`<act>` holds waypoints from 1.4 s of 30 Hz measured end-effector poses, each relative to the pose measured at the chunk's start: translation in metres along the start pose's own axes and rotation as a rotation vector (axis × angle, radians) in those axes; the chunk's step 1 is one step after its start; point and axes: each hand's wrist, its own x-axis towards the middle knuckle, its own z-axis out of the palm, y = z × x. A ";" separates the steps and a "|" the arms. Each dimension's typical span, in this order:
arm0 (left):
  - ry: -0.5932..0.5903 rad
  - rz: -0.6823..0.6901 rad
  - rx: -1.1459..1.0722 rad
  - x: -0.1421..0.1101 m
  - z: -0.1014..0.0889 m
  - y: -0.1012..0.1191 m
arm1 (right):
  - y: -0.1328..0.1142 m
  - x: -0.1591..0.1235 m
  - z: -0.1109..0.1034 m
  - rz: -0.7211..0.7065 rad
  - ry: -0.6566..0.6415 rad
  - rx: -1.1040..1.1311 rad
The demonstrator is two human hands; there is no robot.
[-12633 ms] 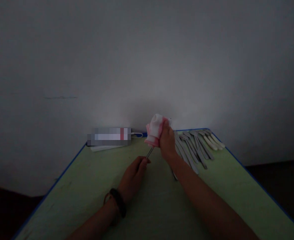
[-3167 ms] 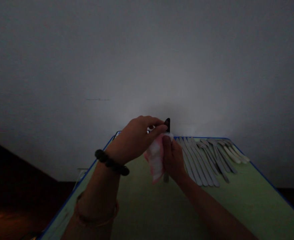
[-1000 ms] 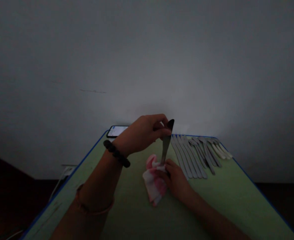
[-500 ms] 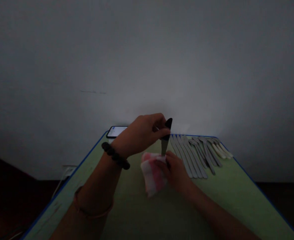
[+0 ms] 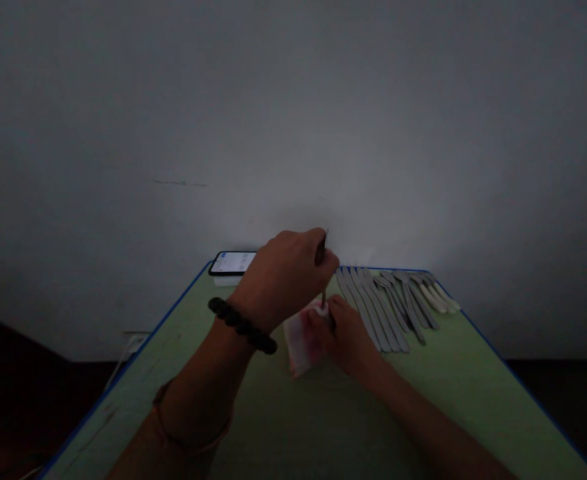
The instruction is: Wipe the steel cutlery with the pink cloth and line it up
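left-arm wear: we're counting two, a thin band (image 5: pixel 198 451) and, closer to the fingers, a dark bracelet (image 5: pixel 242 325).
right hand (image 5: pixel 346 337): fingers are curling tight on the cloth (image 5: pixel 300 343), seemingly wrapping it about the utensil (image 5: pixel 324 297).
cloth: one, pink and white; loose part is hanging below the fingers, perhaps so only the bunched top is gripping. Whether it's touching the counter (image 5: pixel 453 400), we can't tell.
utensil: one, nearly upright between both hands, edge-on to us, maybe a knife; cloth is hiding its lower end.
left hand (image 5: pixel 287 277): fingers are pinching the utensil's upper part, no gap showing, likely steadying it.
long pieces (image 5: pixel 377 313): we're counting four, lying side by side, probably lined up by kind.
mixed pieces (image 5: pixel 416 303): several, overlapping; we're not getting a sure count.
white handles (image 5: pixel 436 300): seemingly three, lying together at the right edge.
phone (image 5: pixel 230 263): one, screen lit, resting on a white block (image 5: pixel 226 281), maybe for height.
wall (image 5: pixel 293 133): one, standing behind everything.
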 end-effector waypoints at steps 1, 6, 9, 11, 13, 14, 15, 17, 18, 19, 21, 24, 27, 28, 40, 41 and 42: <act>0.000 0.011 0.013 0.000 0.002 0.001 | -0.003 0.005 -0.004 -0.021 0.013 0.018; -0.008 0.078 -0.031 0.005 0.015 -0.001 | -0.004 0.014 0.001 -0.026 0.049 0.089; 0.018 0.085 -0.049 0.010 0.022 -0.007 | 0.006 0.002 0.020 0.055 -0.018 0.093; 0.022 0.073 -0.052 0.012 0.024 -0.011 | 0.011 -0.007 0.031 0.097 -0.061 0.100; 0.018 0.051 -0.056 0.013 0.025 -0.014 | 0.013 -0.013 0.036 0.127 -0.081 0.080; 0.019 0.042 -0.054 0.013 0.025 -0.015 | 0.012 -0.015 0.038 0.137 -0.084 0.056; 0.024 0.032 -0.048 0.013 0.025 -0.016 | 0.012 -0.016 0.038 0.142 -0.083 0.028; 0.037 0.021 -0.030 0.013 0.024 -0.017 | 0.011 -0.017 0.038 0.145 -0.080 -0.014; 0.040 0.017 -0.020 0.013 0.024 -0.017 | 0.012 -0.017 0.038 0.145 -0.083 -0.022; 0.039 0.012 -0.012 0.012 0.024 -0.016 | 0.012 -0.016 0.036 0.145 -0.091 -0.021; 0.025 0.006 -0.003 0.012 0.024 -0.015 | 0.011 -0.011 0.031 0.132 -0.106 -0.018; 0.004 0.020 0.006 0.011 0.024 -0.012 | 0.003 0.006 0.012 0.068 -0.035 -0.011; 0.004 0.039 0.012 0.011 0.025 -0.013 | -0.011 0.027 -0.009 -0.020 0.121 0.042; 0.005 0.038 0.014 0.011 0.025 -0.014 | -0.014 0.032 -0.013 -0.052 0.152 0.044; -0.026 0.052 -0.030 0.012 0.019 -0.022 | 0.019 -0.020 0.037 0.038 -0.081 -0.153; -0.036 0.072 -0.062 0.012 0.018 -0.023 | 0.018 -0.020 0.036 0.050 -0.078 -0.133; -0.048 0.094 -0.108 0.012 0.017 -0.024 | 0.017 -0.018 0.035 0.062 -0.076 -0.101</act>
